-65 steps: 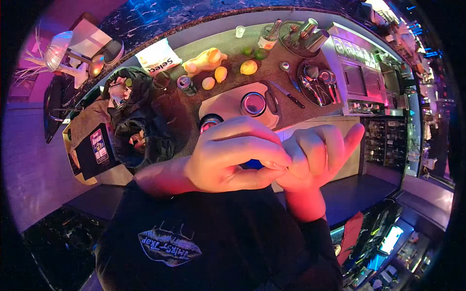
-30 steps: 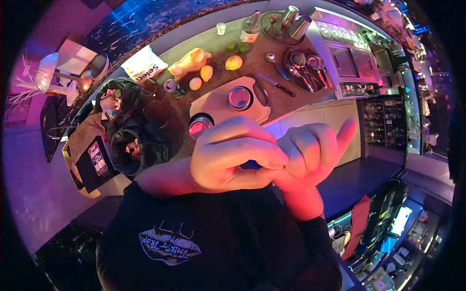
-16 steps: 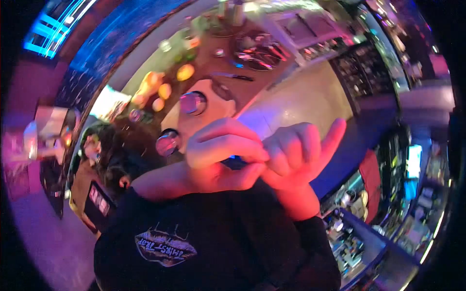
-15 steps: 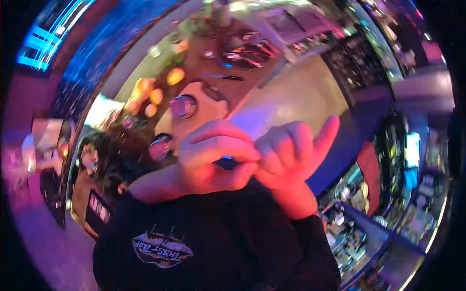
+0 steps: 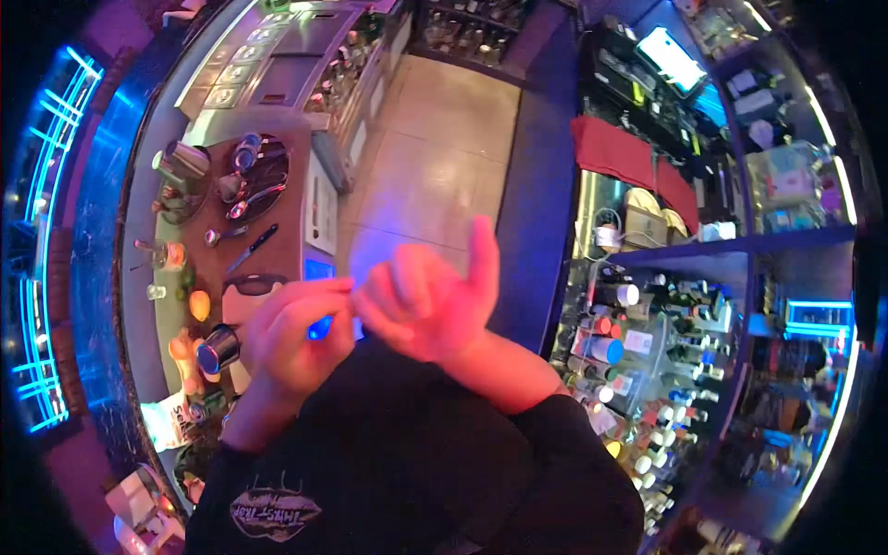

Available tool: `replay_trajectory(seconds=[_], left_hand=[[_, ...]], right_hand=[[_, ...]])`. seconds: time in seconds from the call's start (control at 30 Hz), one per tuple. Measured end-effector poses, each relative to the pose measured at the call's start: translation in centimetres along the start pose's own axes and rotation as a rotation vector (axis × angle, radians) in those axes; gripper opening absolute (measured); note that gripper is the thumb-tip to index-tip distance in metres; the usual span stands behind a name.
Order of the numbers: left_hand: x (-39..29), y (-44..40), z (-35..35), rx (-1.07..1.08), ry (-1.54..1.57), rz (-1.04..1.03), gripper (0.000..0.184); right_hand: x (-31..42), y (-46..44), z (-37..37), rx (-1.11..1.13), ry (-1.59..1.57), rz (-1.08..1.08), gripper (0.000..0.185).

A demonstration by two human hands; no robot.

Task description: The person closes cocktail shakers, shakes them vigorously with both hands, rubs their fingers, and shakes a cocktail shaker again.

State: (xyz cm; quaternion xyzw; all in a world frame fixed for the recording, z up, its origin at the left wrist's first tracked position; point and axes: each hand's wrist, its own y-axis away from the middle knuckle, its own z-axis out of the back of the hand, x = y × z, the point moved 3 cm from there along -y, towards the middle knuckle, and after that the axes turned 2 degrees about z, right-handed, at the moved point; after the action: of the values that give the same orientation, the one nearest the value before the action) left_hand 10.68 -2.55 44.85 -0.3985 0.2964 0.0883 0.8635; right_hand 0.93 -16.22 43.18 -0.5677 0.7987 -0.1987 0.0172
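Observation:
My left hand [image 5: 305,328] is curled, thumb and fingers bent towards the curled fingers of my right hand [image 5: 423,298]. My right hand has its palm up and one digit stretched out. Anything small between the fingertips is hidden. Left of my left hand, a metal tin [image 5: 220,350] stands by the pale cutting board [image 5: 239,305], partly covered by that hand. Beyond the board are a knife [image 5: 252,248] and a round tray of bar tools [image 5: 268,153]. A yellow fruit [image 5: 199,305] sits beside the board.
A glass bottle [image 5: 168,256], a small clear cup [image 5: 155,292] and metal tins [image 5: 188,159] stand along the counter's far side. A white bag [image 5: 165,422] is lower left. At right are red cloths [image 5: 610,153], a lit screen [image 5: 668,57] and many bottles [image 5: 615,351].
The view has swung right, so the counter now lies at the left and the bottle shelves fill the right. Both hands stay close together, lower left in view for the left one.

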Motion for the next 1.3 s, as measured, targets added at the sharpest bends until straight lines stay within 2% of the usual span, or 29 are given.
replay_trajectory(seconds=[0.07,0.13,0.17,0.23,0.33,0.6,0.9,1.3], left_hand=[[0.5,-2.1,-3.4,0.061,0.148,0.093,0.019],[-0.3,-5.0,-6.1,0.161,0.37,0.298,0.027],[-0.5,-6.5,-7.7,0.154,0.341,0.309,0.027],[-1.4,-9.6,-11.6,0.241,0.524,0.219,0.028],[-2.9,-14.5,-16.8,0.292,0.548,0.129,0.029],[-7.7,-24.5,-25.3,0.242,0.603,-0.158,0.025],[-9.8,-29.1,-28.5,0.312,0.774,-0.345,0.027],[-6.1,-32.3,-26.2,0.406,1.035,-0.543,0.024]], right_hand=[[3.3,0.2,1.1,-0.006,0.027,-0.007,0.083],[7.3,0.4,2.2,-0.059,0.055,0.094,0.077],[9.2,0.3,2.7,-0.048,0.029,0.079,0.077],[13.6,0.2,3.6,0.027,-0.066,0.098,0.073],[20.6,-0.1,4.0,0.136,-0.152,0.158,0.067],[32.9,-0.7,0.9,0.161,-0.168,0.295,0.069],[36.3,0.0,-1.9,0.168,-0.054,0.482,0.068],[31.5,-3.8,-3.4,0.18,0.019,0.706,0.066]])
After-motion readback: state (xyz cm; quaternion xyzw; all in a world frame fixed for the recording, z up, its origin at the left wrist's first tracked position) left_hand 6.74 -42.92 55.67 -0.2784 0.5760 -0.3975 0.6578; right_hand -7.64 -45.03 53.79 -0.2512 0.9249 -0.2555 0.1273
